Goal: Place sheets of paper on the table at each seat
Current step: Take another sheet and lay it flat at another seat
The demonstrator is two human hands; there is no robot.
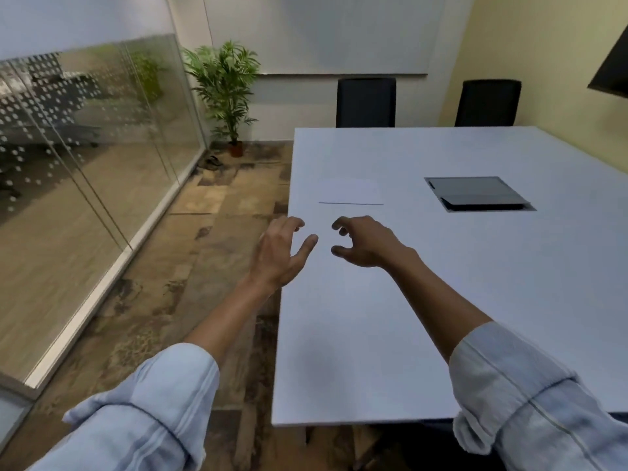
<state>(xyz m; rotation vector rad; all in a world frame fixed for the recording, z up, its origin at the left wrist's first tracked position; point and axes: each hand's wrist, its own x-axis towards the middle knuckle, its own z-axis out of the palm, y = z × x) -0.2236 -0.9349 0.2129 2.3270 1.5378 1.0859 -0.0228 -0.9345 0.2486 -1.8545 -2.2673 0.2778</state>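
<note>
A white sheet of paper (pixel 351 192) lies flat on the white table (pixel 441 283) near its left edge, its near edge showing as a thin dark line. My left hand (pixel 280 253) hovers at the table's left edge, fingers spread and empty. My right hand (pixel 363 241) hovers over the table just right of it, fingers curled apart and holding nothing. Both hands sit a little nearer to me than the sheet and do not touch it. Two black chairs (pixel 366 102) (pixel 487 103) stand at the table's far side.
A grey cable hatch (pixel 479 193) is set into the table's middle. A glass partition (pixel 85 185) runs along the left, with a potted plant (pixel 226 93) in the far corner. Patterned floor lies between the glass and the table. A dark screen (pixel 611 69) hangs at the upper right.
</note>
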